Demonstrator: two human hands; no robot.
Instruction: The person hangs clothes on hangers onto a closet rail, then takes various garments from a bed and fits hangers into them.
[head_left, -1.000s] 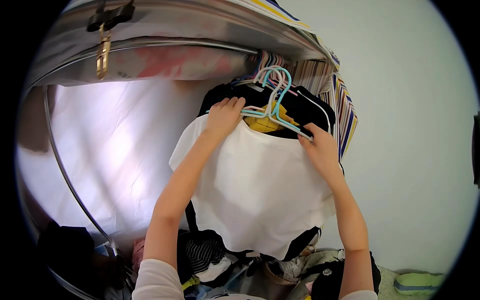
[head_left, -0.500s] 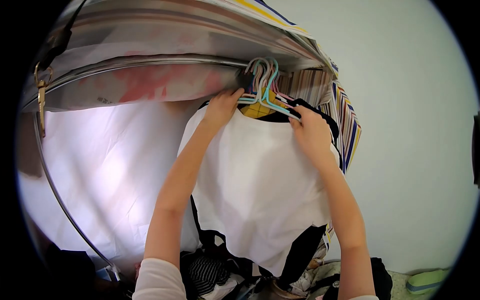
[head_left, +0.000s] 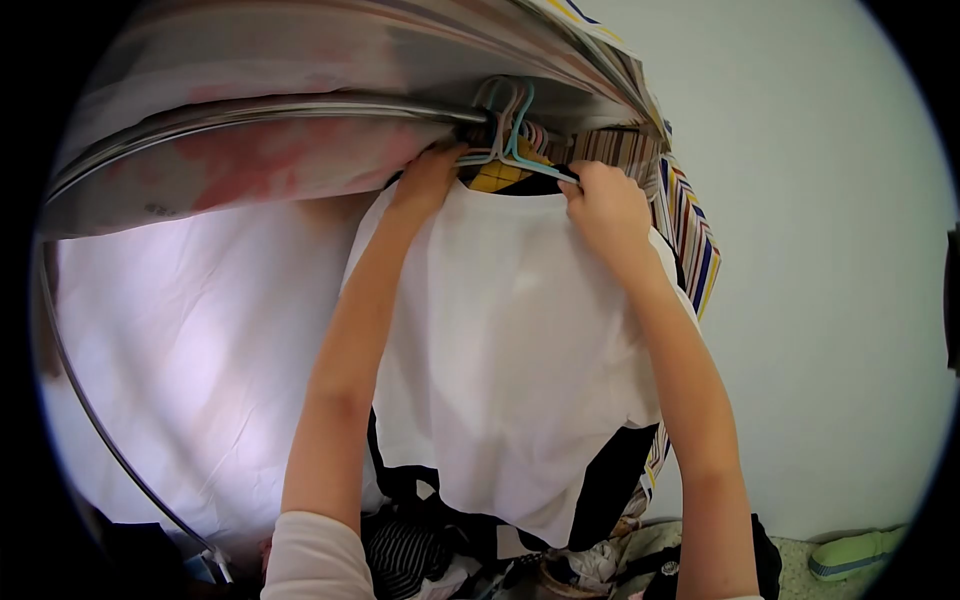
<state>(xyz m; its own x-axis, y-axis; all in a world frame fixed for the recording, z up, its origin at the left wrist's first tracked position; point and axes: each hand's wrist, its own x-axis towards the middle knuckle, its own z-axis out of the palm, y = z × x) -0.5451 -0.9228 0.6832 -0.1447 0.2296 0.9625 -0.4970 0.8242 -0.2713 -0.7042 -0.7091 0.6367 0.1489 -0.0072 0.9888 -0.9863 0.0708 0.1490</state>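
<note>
A bunch of clothes hangers (head_left: 512, 150), pale and turquoise, is held at shoulder height between my two hands. My left hand (head_left: 428, 185) is closed around the left arms of the hangers. Over on the other side, my right hand (head_left: 612, 205) grips their right arms at the collar. A white top (head_left: 510, 340) hangs in front, with black clothing (head_left: 615, 485) and a yellow checked garment (head_left: 495, 178) behind it. The hooks reach above the metal rail (head_left: 300, 103), close to its right end; whether they rest on it I cannot tell.
A striped fabric cover (head_left: 690, 235) drapes over the wardrobe frame on the right. Piled clothes (head_left: 410, 550) lie below. A thin curved metal pole (head_left: 100, 420) runs down the left. A green item (head_left: 850, 555) lies on the floor by the pale wall (head_left: 820, 280).
Both hands have risen with the hangers and clothes, shifting slightly left. The hooks now stand higher against the rail. The view has also shifted a little.
</note>
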